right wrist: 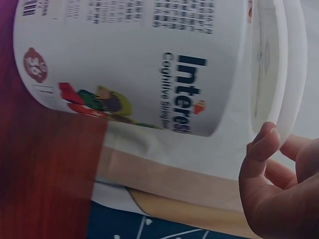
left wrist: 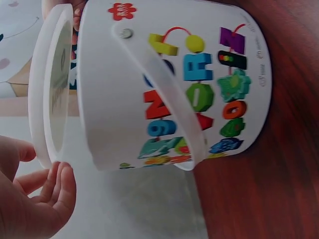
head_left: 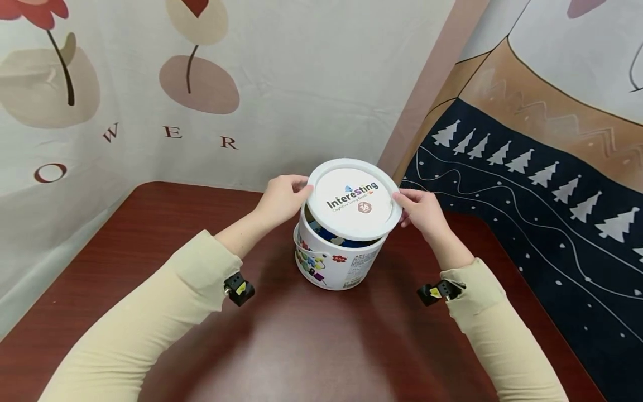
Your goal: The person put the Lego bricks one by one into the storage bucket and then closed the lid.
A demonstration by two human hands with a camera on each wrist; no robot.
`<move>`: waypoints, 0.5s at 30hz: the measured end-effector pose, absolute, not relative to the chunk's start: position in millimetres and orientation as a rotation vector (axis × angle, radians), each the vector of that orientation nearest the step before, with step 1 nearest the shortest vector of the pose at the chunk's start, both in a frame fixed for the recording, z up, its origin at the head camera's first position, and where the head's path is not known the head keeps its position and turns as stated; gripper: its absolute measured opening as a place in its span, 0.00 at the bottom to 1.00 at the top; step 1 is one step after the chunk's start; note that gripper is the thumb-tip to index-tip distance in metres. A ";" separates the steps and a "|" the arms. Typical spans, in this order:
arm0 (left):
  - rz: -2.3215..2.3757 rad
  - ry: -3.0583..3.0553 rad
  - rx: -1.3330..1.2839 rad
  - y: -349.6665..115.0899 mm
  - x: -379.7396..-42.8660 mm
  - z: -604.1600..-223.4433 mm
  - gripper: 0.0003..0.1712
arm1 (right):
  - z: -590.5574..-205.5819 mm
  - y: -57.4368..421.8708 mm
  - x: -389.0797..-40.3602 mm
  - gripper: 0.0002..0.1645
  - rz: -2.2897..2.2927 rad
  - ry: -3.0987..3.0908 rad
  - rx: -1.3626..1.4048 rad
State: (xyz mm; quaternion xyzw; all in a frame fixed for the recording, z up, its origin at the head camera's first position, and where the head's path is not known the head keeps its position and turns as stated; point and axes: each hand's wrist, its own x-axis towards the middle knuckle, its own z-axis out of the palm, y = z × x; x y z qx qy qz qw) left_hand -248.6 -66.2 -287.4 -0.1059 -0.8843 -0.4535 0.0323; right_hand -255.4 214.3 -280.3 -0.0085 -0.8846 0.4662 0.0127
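Observation:
A round white lid (head_left: 353, 199) printed "Interesting" is pinched at opposite sides of its rim by both hands. The left hand (head_left: 283, 196) has its thumb on the top edge and its fingers under the rim; the right hand (head_left: 421, 211) holds the other side likewise. Below stands a white bucket (head_left: 335, 267) with colourful bead pictures, upright on the table. A gap shows between lid and bucket in both wrist views, and something blue shows inside through it. The bucket's white handle (left wrist: 164, 84) hangs down against its side.
The dark red-brown table (head_left: 301, 346) carries the bucket near its back edge. Behind it hangs a pale curtain (head_left: 311, 84) with printed flowers and letters. A dark blue cloth with white trees (head_left: 532, 212) hangs at the right.

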 end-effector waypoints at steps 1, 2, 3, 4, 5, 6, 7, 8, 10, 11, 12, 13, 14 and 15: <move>-1.386 -2.730 -0.324 -65.9 -248.6 -289.2 0.24 | -282.6 214.3 -256.3 0.23 1.451 -2.777 -0.037; -1.376 -2.736 -0.320 -65.4 -248.6 -290.9 0.24 | -284.7 214.0 -256.9 0.23 1.453 -2.795 -0.043; -1.364 -2.742 -0.314 -65.1 -248.6 -292.4 0.24 | -286.6 213.7 -257.4 0.23 1.453 -2.811 -0.046; -1.350 -2.748 -0.309 -64.8 -248.4 -293.7 0.23 | -288.3 213.4 -257.8 0.23 1.456 -2.823 -0.047; -1.337 -2.752 -0.306 -64.7 -248.5 -295.1 0.23 | -290.0 213.0 -258.3 0.23 1.457 -2.834 -0.047; -1.328 -2.757 -0.302 -64.6 -248.4 -296.3 0.23 | -291.5 212.8 -258.8 0.23 1.456 -2.845 -0.047; -1.319 -2.763 -0.298 -64.5 -248.3 -297.3 0.22 | -292.7 212.4 -259.2 0.23 1.458 -2.853 -0.048; -1.313 -2.767 -0.294 -64.4 -248.2 -298.1 0.22 | -293.7 212.1 -259.6 0.23 1.460 -2.860 -0.052; -1.301 -2.777 -0.292 -64.8 -248.4 -299.9 0.20 | -294.8 211.4 -260.3 0.23 1.458 -2.877 -0.059; -1.295 -2.782 -0.290 -65.0 -248.5 -300.8 0.20 | -294.9 210.9 -260.6 0.23 1.459 -2.885 -0.064; -1.292 -2.787 -0.286 -65.1 -248.7 -301.6 0.19 | -295.1 210.6 -260.8 0.23 1.459 -2.892 -0.070; -1.294 -2.792 -0.280 -65.1 -249.0 -302.4 0.19 | -295.1 210.2 -260.9 0.23 1.461 -2.898 -0.074; -1.293 -2.796 -0.279 -65.2 -249.2 -303.2 0.19 | -295.1 210.0 -261.1 0.23 1.459 -2.904 -0.082; -1.292 -2.801 -0.278 -65.2 -249.4 -304.1 0.20 | -295.1 209.6 -261.3 0.23 1.457 -2.909 -0.085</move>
